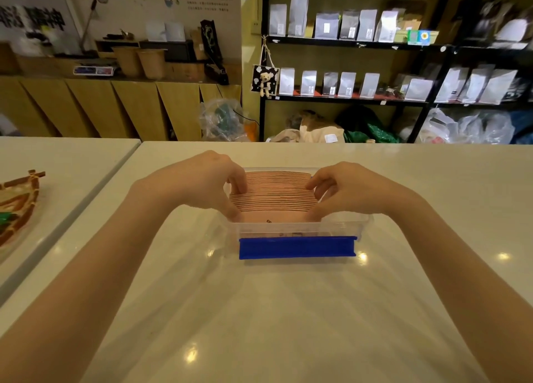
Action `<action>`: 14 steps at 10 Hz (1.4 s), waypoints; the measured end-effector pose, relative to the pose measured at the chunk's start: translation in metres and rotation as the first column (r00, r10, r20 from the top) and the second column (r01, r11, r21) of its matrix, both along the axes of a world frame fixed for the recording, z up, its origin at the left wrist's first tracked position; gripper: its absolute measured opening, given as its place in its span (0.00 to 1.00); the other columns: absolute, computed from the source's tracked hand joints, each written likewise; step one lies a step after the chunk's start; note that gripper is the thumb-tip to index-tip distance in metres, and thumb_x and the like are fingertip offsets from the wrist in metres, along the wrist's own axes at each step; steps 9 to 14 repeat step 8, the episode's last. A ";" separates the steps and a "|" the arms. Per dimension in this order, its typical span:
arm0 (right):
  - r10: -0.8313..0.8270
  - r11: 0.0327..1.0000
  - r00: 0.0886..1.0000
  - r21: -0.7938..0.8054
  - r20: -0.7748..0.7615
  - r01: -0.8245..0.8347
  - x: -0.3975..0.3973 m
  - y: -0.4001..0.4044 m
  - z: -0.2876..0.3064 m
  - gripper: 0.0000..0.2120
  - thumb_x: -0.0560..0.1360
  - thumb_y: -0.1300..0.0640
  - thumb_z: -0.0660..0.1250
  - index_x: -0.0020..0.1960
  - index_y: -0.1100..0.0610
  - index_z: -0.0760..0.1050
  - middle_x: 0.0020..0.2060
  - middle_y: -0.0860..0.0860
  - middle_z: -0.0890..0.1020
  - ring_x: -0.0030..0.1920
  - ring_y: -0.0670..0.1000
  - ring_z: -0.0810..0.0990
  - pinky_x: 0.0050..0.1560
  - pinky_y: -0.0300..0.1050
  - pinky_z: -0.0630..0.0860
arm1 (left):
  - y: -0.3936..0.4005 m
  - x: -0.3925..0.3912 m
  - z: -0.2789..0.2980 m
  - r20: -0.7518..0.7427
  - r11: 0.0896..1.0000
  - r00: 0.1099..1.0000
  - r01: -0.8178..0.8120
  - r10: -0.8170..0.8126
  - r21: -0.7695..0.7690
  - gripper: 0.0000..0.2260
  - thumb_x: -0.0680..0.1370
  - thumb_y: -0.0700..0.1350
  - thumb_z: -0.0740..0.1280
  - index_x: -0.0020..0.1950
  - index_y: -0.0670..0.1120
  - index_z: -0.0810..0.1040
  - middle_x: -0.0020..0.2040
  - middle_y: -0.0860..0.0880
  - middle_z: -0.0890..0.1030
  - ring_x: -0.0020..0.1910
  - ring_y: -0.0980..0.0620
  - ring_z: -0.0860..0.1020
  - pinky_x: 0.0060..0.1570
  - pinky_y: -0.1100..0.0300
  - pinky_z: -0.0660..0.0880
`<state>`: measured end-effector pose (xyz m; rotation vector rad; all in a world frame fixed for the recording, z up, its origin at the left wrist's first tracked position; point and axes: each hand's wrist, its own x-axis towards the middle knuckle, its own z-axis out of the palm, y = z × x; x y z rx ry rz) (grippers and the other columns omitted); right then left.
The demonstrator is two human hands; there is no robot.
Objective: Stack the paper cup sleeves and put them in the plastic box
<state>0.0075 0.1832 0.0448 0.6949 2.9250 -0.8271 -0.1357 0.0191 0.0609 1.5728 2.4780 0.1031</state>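
White tabletop [288, 310] fills the lower view, glossy, with small light spots on it, and on it stands the clear plastic box [300, 226], which serves as the landmark for all else. Both hands reach into the box from above. The left hand [202, 180] presses its fingers against the left end of the sleeves [277, 193], thumb low on the near face; the right hand [349, 191] does the same at the right end, so the stack is clamped between the two hands, fingers curled and closed on it. The sleeves are brown, packed face to face in a tight row with their top edges showing as fine curved lines, and they sit inside the box, their tops rising above its rim; the nearest sleeve carries a small dark mark. On the near wall of the box hangs a blue latch [297, 247], its lower edge down at the tabletop. Both bare forearms run back from the box toward the camera, one on each side. Left of the box, across a seam, lies a second white table [57, 163], and at its left edge a woven boat-shaped basket [20, 198] is partly cut off. Behind the box, well apart, stands a black shelf [375, 45] of pale pouches, with a small bear toy [264, 82] hanging at its left post. Farther left is a wooden counter [115, 105].
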 end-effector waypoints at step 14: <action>-0.126 0.984 0.992 -0.129 -0.018 0.122 0.012 -0.012 0.015 0.18 0.77 0.50 0.56 0.65 0.53 0.64 0.56 0.54 0.77 0.47 0.50 0.78 0.47 0.41 0.74 | -0.005 0.000 0.007 -0.007 0.998 1.000 0.001 0.000 0.058 0.14 0.71 0.50 0.68 0.55 0.50 0.75 0.55 0.51 0.77 0.50 0.55 0.73 0.49 0.63 0.70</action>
